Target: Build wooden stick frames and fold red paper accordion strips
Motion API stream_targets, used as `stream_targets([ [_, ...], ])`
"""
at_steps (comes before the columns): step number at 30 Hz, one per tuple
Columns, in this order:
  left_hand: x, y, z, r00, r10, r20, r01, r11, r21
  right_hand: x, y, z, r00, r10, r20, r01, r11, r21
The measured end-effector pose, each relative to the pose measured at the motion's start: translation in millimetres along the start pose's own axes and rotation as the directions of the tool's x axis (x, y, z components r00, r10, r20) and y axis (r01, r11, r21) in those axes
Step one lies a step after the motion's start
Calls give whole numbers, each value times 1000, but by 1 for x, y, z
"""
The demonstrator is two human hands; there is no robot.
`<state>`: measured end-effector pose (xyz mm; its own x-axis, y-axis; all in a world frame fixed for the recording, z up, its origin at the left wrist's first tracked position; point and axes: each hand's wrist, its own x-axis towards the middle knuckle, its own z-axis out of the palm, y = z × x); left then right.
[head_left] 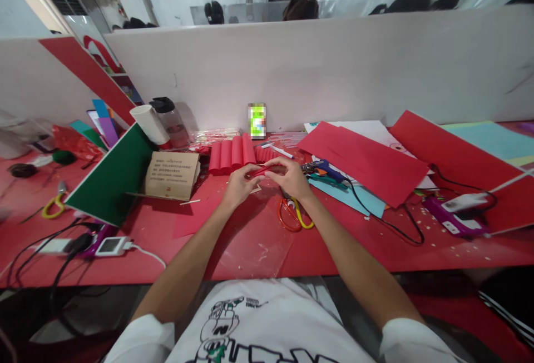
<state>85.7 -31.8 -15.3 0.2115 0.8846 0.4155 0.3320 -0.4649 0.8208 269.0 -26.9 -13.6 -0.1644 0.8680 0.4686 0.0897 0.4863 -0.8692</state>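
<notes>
Between both hands, just above the red table, is a narrow strip of red paper (261, 171), perhaps rolled or folded; its ends are covered by fingers. My left hand (241, 184) pinches one end, and my right hand (291, 178) pinches the other. Behind the left hand stand several rolled red paper tubes (232, 153) side by side. Scissors with a red and a yellow handle (297, 215) lie below my right hand, their blades partly hidden. A flat red paper sheet (196, 213) lies beside my left forearm.
On the left are a cardboard box (172, 174), a green board (114, 177), a bottle (172, 121) and a power strip with cables (98, 240). A phone (257, 121) leans on the white partition (334, 68). At right lie a glue gun (329, 169), red sheets (367, 163) and another purple power strip (453, 221).
</notes>
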Motion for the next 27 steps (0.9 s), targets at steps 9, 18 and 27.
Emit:
stream_targets([
  [9,-1,-7,-1,998,65,13,-66,981,182,1,-1,-2,998,-60,-31,54,984,-168],
  [18,-1,-5,-4,997,41,62,-55,969,241,3,-3,-7,985,-151,84,172,905,-389],
  [27,-3,3,0,981,-133,138,155,973,-169,2,2,-4,948,-246,200,314,815,-487],
])
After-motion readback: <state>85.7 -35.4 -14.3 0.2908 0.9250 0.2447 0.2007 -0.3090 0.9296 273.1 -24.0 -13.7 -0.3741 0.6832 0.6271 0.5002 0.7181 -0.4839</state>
